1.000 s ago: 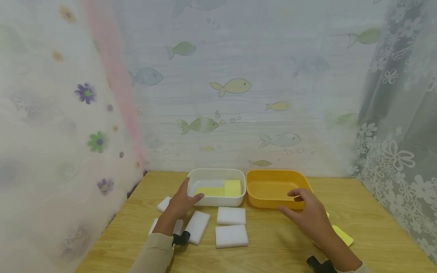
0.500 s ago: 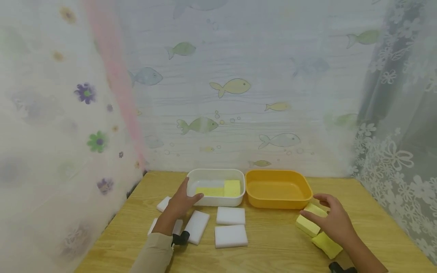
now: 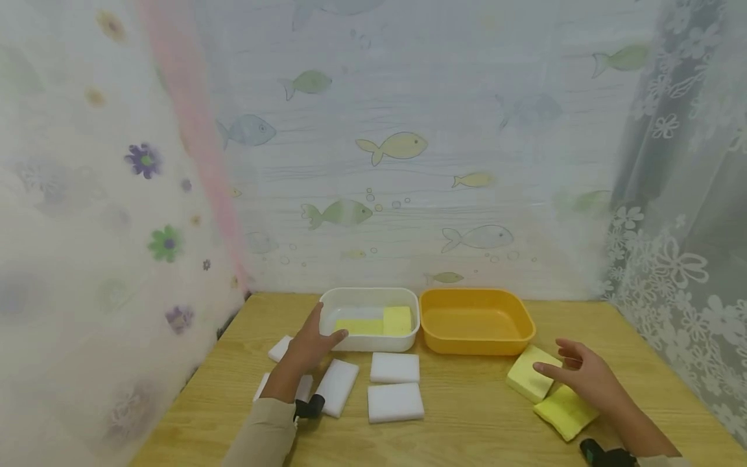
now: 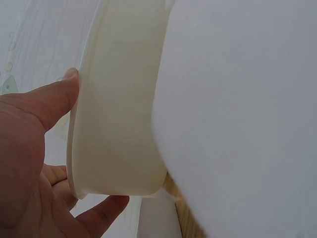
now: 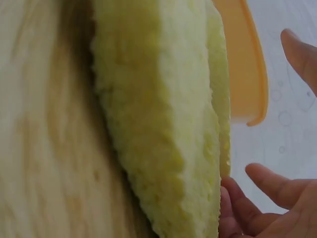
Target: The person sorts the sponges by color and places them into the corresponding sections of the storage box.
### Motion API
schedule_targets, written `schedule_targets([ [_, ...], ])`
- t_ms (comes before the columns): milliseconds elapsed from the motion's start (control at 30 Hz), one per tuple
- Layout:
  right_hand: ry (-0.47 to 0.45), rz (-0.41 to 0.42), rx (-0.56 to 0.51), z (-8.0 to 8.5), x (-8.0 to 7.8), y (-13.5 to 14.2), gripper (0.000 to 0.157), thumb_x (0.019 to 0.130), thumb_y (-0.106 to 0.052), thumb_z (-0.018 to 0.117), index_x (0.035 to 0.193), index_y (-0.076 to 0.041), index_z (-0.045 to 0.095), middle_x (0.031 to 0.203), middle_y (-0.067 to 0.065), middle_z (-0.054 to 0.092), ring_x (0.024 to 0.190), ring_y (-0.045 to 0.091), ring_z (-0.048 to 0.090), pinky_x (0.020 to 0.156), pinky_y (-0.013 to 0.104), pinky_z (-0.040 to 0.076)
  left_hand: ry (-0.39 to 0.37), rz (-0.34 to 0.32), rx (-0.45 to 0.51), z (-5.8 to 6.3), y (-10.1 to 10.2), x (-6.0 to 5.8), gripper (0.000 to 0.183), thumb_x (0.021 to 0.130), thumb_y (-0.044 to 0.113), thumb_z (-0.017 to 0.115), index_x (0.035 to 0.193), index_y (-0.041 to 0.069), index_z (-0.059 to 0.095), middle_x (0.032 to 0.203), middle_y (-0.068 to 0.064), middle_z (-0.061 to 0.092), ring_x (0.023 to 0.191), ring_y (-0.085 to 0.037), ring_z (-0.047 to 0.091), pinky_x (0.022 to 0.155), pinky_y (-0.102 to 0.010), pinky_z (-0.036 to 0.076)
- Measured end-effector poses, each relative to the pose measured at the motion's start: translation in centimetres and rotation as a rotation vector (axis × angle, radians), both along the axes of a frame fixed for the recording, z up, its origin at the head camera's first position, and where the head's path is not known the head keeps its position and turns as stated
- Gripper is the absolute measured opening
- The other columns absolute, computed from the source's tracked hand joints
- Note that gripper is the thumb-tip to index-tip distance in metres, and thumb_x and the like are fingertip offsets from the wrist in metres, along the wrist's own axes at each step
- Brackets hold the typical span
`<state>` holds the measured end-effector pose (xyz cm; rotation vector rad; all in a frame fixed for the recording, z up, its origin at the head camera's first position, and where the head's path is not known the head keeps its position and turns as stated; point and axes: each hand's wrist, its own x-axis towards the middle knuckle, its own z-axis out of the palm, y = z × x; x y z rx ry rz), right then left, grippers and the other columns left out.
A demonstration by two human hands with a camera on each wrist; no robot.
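Note:
My left hand (image 3: 309,347) holds the left end of a white plastic tub (image 3: 370,344), thumb at the front side. The left wrist view shows the thumb (image 4: 62,96) on the rim and fingertips against the wall. Inside the tub lie yellow sponges (image 3: 397,320). At the right, my right hand (image 3: 592,376) is over a thick yellow sponge (image 3: 532,374) and a thinner, bent yellow sponge (image 3: 563,412), which it partly hides. Its thumb and fingers are spread and grip nothing. In the right wrist view some fingertips lie close to a sponge (image 5: 163,114); contact is unclear.
An orange tub (image 3: 475,347) stands directly right of the white one, with no sponge visible inside. White sponge blocks (image 3: 395,403), several in all, lie on the wooden table (image 3: 467,415) before the white tub and around my left forearm. A fish-patterned curtain (image 3: 397,194) hangs behind.
My right hand has moved from the orange tub's front right corner rightward and toward me, over the yellow sponges, uncovering the thick one. The left hand and both tubs have stayed put.

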<state>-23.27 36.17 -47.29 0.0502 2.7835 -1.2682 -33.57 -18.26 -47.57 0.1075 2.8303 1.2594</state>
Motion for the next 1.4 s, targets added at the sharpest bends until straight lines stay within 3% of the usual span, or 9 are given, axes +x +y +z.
schedule_targets([
  [167, -0.044, 0.051, -0.015, -0.4, -0.1, 0.6, 0.091, 0.1, -0.046, 0.066, 0.159, 0.01, 0.024, 0.156, 0.039, 0.035, 0.136, 0.055, 0.046, 0.099, 0.053, 0.055, -0.006, 0.005, 0.0, 0.1, -0.1, 0.1, 0.103, 0.097, 0.056, 0.067, 0.168, 0.021, 0.002, 0.174, -0.016, 0.013, 0.152, -0.052, 0.027, 0.114, -0.077, 0.026],
  [367, -0.086, 0.122, -0.028, -0.8, -0.3, 1.3, 0.092, 0.1, -0.042, 0.068, 0.158, 0.013, 0.022, 0.159, 0.04, 0.029, 0.14, 0.056, 0.041, 0.102, 0.053, 0.053, 0.009, -0.004, 0.0, -0.1, 0.0, -0.1, 0.103, 0.097, 0.056, 0.067, 0.168, 0.021, 0.003, 0.174, -0.014, 0.012, 0.153, -0.051, 0.027, 0.115, -0.077, 0.023],
  [633, -0.061, 0.177, -0.024, -0.9, -0.2, 1.3, 0.092, 0.097, -0.036, 0.073, 0.155, 0.016, 0.025, 0.156, 0.043, 0.032, 0.134, 0.055, 0.048, 0.098, 0.053, 0.055, 0.011, 0.005, -0.015, -0.1, 0.1, -0.3, 0.104, 0.095, 0.06, 0.067, 0.168, 0.022, 0.004, 0.174, -0.014, 0.014, 0.151, -0.051, 0.029, 0.114, -0.076, 0.026],
  [833, -0.03, 0.242, -0.067, -1.3, -0.5, 1.3, 0.091, 0.094, -0.029, 0.077, 0.154, 0.018, 0.027, 0.152, 0.041, 0.038, 0.129, 0.047, 0.055, 0.087, 0.029, 0.056, 0.002, 0.013, -0.013, -0.1, 0.1, -0.2, 0.104, 0.095, 0.059, 0.067, 0.168, 0.022, 0.003, 0.174, -0.015, 0.014, 0.152, -0.051, 0.028, 0.114, -0.076, 0.026],
  [900, -0.022, 0.262, -0.082, -1.4, -0.6, 1.2, 0.091, 0.094, -0.027, 0.078, 0.154, 0.018, 0.026, 0.151, 0.04, 0.041, 0.128, 0.046, 0.056, 0.086, 0.026, 0.055, 0.0, 0.015, -0.008, -0.1, 0.0, -0.1, 0.104, 0.095, 0.059, 0.068, 0.168, 0.022, 0.003, 0.174, -0.015, 0.014, 0.152, -0.051, 0.027, 0.114, -0.076, 0.025],
  [967, -0.003, 0.267, -0.061, -1.5, -0.6, 1.0, 0.092, 0.092, -0.027, 0.079, 0.153, 0.019, 0.028, 0.149, 0.04, 0.043, 0.129, 0.047, 0.055, 0.088, 0.03, 0.055, -0.002, 0.014, -0.004, -0.1, 0.0, -0.1, 0.104, 0.096, 0.058, 0.068, 0.168, 0.022, 0.003, 0.174, -0.015, 0.014, 0.152, -0.051, 0.026, 0.115, -0.076, 0.025],
  [1167, 0.065, 0.251, 0.067, -1.9, -0.5, 0.7, 0.097, 0.088, -0.034, 0.083, 0.149, 0.021, 0.032, 0.147, 0.043, 0.042, 0.133, 0.062, 0.043, 0.1, 0.066, 0.048, -0.013, 0.012, -0.006, -0.2, -0.1, 0.0, 0.103, 0.096, 0.057, 0.067, 0.168, 0.022, 0.003, 0.174, -0.015, 0.013, 0.152, -0.051, 0.027, 0.114, -0.076, 0.025],
  [1400, 0.086, 0.202, 0.166, -1.9, -0.3, 0.6, 0.101, 0.084, -0.04, 0.086, 0.15, 0.018, 0.034, 0.147, 0.045, 0.037, 0.132, 0.065, 0.038, 0.098, 0.072, 0.043, -0.011, 0.006, -0.012, 0.0, -0.1, 0.0, 0.103, 0.096, 0.058, 0.067, 0.168, 0.023, 0.002, 0.174, -0.015, 0.013, 0.151, -0.052, 0.028, 0.114, -0.076, 0.026],
])
